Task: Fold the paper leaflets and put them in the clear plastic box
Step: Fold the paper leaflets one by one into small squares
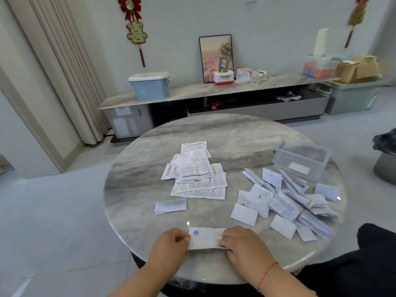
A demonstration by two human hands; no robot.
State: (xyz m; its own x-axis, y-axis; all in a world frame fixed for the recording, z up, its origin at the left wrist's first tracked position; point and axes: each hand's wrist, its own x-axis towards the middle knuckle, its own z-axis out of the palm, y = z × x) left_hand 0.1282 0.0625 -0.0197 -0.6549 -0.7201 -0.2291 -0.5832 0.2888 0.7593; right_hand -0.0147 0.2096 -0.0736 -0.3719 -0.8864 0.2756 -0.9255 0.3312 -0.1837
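A folded white leaflet (pixel 204 237) with a blue round mark lies at the near edge of the round marble table (pixel 231 133). My left hand (pixel 171 243) pinches its left end and my right hand (pixel 242 243) pinches its right end. A stack of unfolded printed leaflets (pixel 198 174) sits in the table's middle, with one folded leaflet (pixel 170 206) just in front of it. A spread of several folded leaflets (pixel 287 200) covers the right side. The clear plastic box (pixel 300 159) stands at the back right, behind that spread.
A dark cushion or seat (pixel 368 254) is at the near right beside the table. Behind the table runs a low TV cabinet (pixel 214 97) with a blue lidded bin (pixel 150 85), a framed picture and boxes. A grey stool (pixel 385 166) stands at far right.
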